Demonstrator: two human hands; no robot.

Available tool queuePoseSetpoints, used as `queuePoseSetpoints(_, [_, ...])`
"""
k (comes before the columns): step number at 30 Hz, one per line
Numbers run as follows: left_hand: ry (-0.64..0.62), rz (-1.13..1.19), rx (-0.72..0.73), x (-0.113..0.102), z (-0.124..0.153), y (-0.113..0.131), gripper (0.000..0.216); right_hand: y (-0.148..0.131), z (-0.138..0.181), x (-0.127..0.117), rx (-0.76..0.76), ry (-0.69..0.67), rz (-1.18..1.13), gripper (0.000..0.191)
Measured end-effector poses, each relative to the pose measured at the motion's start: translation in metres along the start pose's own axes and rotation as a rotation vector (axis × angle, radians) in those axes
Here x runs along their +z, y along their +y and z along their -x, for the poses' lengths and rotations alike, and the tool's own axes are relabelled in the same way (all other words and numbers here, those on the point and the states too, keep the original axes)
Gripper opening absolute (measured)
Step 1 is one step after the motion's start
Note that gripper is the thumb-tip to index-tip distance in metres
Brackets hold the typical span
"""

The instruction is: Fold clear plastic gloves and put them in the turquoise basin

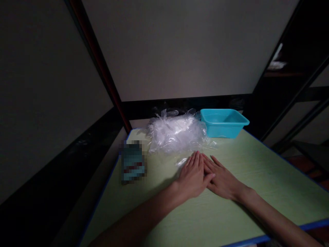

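Both my hands lie flat, palms down, on a pale green table [231, 212] with a blue edge. My left hand [191, 176] partly overlaps my right hand [222, 180], and the fingers of both are stretched out and hold nothing. The fingertips point toward a heap of clear plastic bags [176, 132] just beyond them. A small loose piece of clear plastic [182, 160] lies by my left fingertips.
A turquoise plastic tub [223, 122] stands at the table's far edge, right of the bags. A blurred dark box-like item [133, 162] sits near the table's left edge. Grey walls close in behind and on the left; dark shelving stands at the right.
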State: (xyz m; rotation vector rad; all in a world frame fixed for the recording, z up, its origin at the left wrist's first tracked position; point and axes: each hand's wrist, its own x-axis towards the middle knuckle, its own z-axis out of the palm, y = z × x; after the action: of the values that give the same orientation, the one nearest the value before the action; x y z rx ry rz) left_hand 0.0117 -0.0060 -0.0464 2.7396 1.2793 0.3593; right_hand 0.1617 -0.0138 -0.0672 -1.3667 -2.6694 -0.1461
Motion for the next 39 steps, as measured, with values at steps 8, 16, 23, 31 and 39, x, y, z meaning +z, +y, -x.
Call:
queuePoseSetpoints(8, [-0.001,-0.047,-0.072,0.009,0.007,-0.003,0.076,0.003,0.002,0.006,-0.036,0.088,-0.005,0.072])
queuePoseSetpoints(16, [0.000,-0.079,-0.074,0.005,0.020,-0.014,0.082,0.003,0.002,0.000,-0.059,0.062,-0.002,0.074])
queuePoseSetpoints(23, [0.011,-0.087,-0.083,0.003,0.026,-0.016,0.082,0.004,0.002,0.001,-0.066,0.071,-0.018,0.079])
queuePoseSetpoints(31, [0.008,-0.091,-0.071,0.000,0.034,-0.024,0.081,0.000,0.002,-0.003,-0.033,0.051,-0.009,0.076])
queuePoseSetpoints(39, [0.043,-0.095,-0.090,0.000,0.034,-0.022,0.082,0.003,0.005,0.001,-0.010,0.072,-0.010,0.077])
